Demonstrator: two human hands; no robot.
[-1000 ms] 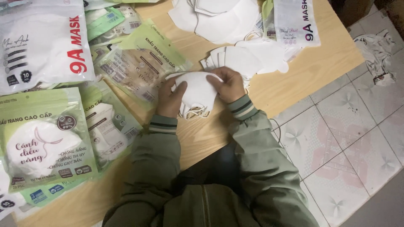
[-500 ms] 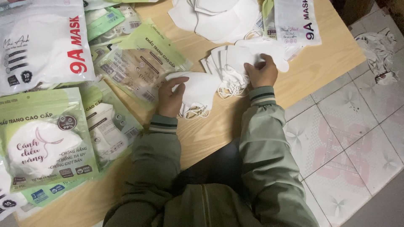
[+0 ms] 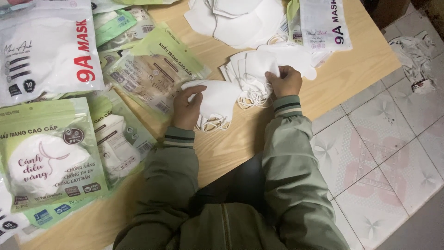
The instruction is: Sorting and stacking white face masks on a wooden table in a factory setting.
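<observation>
Left hand: the left hand (image 3: 186, 107) grasps a small stack of folded white masks (image 3: 215, 99), thumb and fingers curled over its left edge; the stack lies on the wooden table (image 3: 342, 78), just in front of the person.
Right hand: the right hand (image 3: 286, 81) pinches the top mask of a fanned pile of white masks (image 3: 259, 69), fingers closed on the fabric.
Masks in hand: the stack sits at about nine o'clock from the right hand, its ear loops (image 3: 212, 124) hanging out at the near edge.
Fanned pile: at about two o'clock from the left hand, touching the held stack; more loops spill from it near the right wrist.
Loose heap: a bigger heap of white masks (image 3: 236, 18) lies at twelve o'clock, at the far edge of the table.
Packets: green mask packets (image 3: 51, 153) spread out at nine o'clock; a white mask bag (image 3: 46, 51) lies at ten o'clock, another white bag (image 3: 323, 25) at one o'clock.
Sleeves: grey-green jacket sleeves (image 3: 286, 176) with striped cuffs cover both arms.
Floor: tiled floor (image 3: 384, 148) at three o'clock, with a crumpled white scrap (image 3: 416, 55) lying on it.
</observation>
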